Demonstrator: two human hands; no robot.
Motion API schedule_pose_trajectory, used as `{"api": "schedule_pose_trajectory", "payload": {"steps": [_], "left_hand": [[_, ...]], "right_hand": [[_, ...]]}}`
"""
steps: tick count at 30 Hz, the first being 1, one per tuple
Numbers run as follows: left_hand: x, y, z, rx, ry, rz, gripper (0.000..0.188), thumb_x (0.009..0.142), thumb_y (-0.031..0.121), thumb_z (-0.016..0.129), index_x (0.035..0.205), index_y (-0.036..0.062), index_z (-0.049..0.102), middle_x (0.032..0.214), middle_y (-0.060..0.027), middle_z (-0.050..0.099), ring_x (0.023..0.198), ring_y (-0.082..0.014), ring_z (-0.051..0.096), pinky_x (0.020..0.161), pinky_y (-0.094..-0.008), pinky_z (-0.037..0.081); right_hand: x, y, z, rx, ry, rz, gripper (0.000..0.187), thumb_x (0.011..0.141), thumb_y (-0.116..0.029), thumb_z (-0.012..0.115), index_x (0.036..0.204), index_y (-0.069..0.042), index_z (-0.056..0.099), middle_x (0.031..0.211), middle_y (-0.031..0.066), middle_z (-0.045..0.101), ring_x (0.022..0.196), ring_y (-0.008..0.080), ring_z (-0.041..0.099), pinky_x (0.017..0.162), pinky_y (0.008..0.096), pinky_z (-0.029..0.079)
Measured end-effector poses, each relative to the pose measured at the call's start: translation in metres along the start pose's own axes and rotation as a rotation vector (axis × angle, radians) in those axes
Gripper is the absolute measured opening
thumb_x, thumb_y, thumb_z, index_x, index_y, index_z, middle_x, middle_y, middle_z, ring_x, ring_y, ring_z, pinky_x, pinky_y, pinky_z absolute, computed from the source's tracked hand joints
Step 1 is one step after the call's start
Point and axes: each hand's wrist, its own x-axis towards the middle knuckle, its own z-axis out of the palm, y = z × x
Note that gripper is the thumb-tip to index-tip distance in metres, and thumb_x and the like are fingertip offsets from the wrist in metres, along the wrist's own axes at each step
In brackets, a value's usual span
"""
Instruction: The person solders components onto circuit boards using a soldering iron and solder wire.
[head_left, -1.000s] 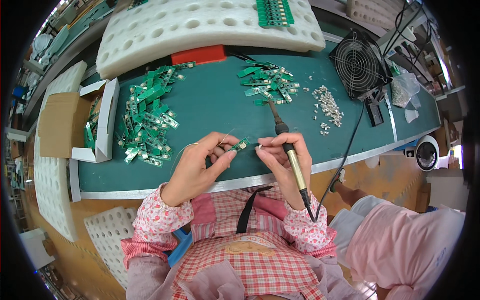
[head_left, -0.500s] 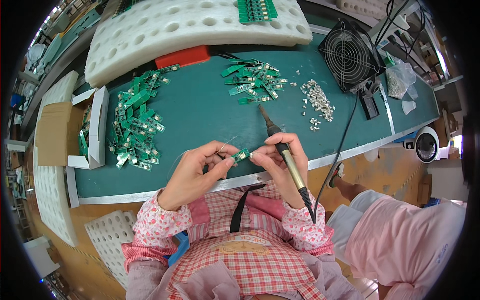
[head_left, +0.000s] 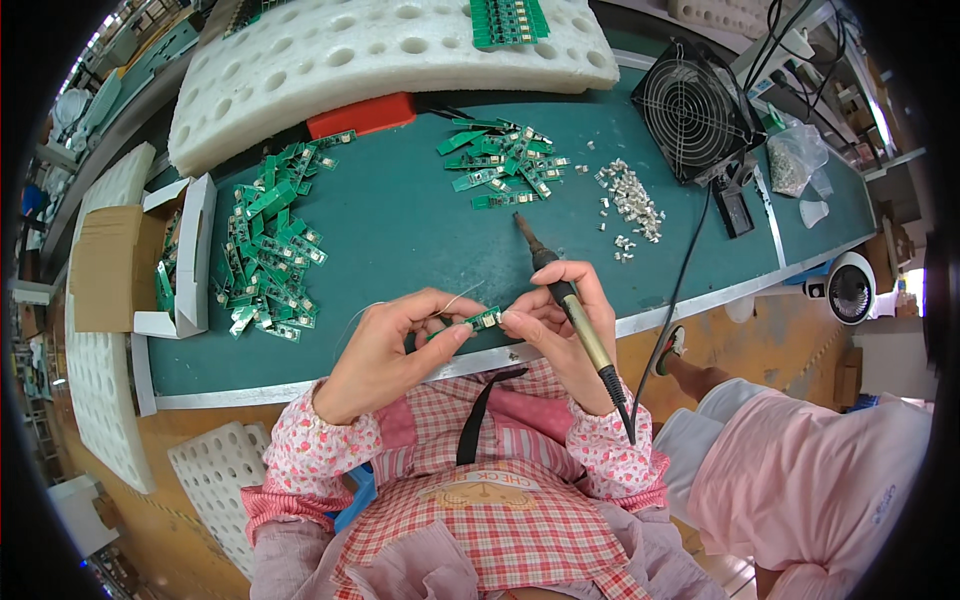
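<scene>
Green circuit board [head_left: 487, 319], head view: near the front edge of the bench [head_left: 400, 215], left end pinched between thumb and fingers of the left hand [head_left: 385, 340]; thin wire [head_left: 462, 296] runs out by the same fingers. Right hand [head_left: 572, 325] grasps a soldering iron [head_left: 591, 335], thumb at the board's right end; cannot tell whether those fingertips pinch anything. Loose white components [head_left: 632, 200] beyond, rightward.

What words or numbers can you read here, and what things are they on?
Red checked apron: printed capital letters on a pale patch, which I won't copy out.
Pink shirt, person at right: a small bluish mark, too small to read.
Held green circuit board: any print is too small to read.
Soldering iron: no lettering I can make out.
</scene>
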Motion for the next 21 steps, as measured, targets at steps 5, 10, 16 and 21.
{"api": "schedule_pose_trajectory", "payload": {"steps": [5,10,16,21], "left_hand": [[-0.003,0.003,-0.003,0.064,-0.006,0.01,0.022,0.09,0.01,0.069,0.111,0.0064,0.073,0.079,0.0014,0.066,0.057,-0.0038,0.043,0.051,-0.0233,0.036],[-0.004,0.012,-0.002,0.179,0.011,0.097,0.022,0.089,0.011,0.069,0.111,0.0072,0.073,0.08,-0.0003,0.065,0.057,-0.0055,0.043,0.052,-0.0241,0.037],[-0.005,0.006,-0.004,0.14,-0.015,0.121,0.022,0.089,0.01,0.069,0.11,0.0066,0.072,0.082,-0.0017,0.065,0.058,-0.0077,0.045,0.053,-0.0251,0.039],[-0.006,0.009,-0.003,0.075,-0.032,0.087,0.023,0.088,0.01,0.069,0.11,0.0059,0.072,0.085,-0.0029,0.067,0.06,-0.0087,0.047,0.055,-0.0257,0.041]], "right_hand": [[-0.001,-0.001,0.0,0.023,-0.022,0.006,0.04,0.088,0.003,0.073,0.116,-0.004,0.046,0.089,0.0088,0.068,0.079,0.0092,0.068,0.066,0.0197,0.054],[-0.003,-0.002,0.0,0.056,-0.047,0.009,0.04,0.089,0.004,0.071,0.117,-0.003,0.045,0.09,0.0096,0.068,0.083,0.0108,0.068,0.069,0.021,0.055],[-0.005,-0.003,-0.003,-0.021,-0.076,-0.047,0.039,0.089,0.004,0.071,0.117,-0.003,0.044,0.091,0.0104,0.068,0.082,0.0112,0.068,0.07,0.0222,0.055],[-0.01,-0.01,0.002,0.018,-0.039,-0.006,0.038,0.089,0.004,0.071,0.115,-0.004,0.045,0.09,0.0082,0.067,0.082,0.0104,0.067,0.07,0.0224,0.055]]}}
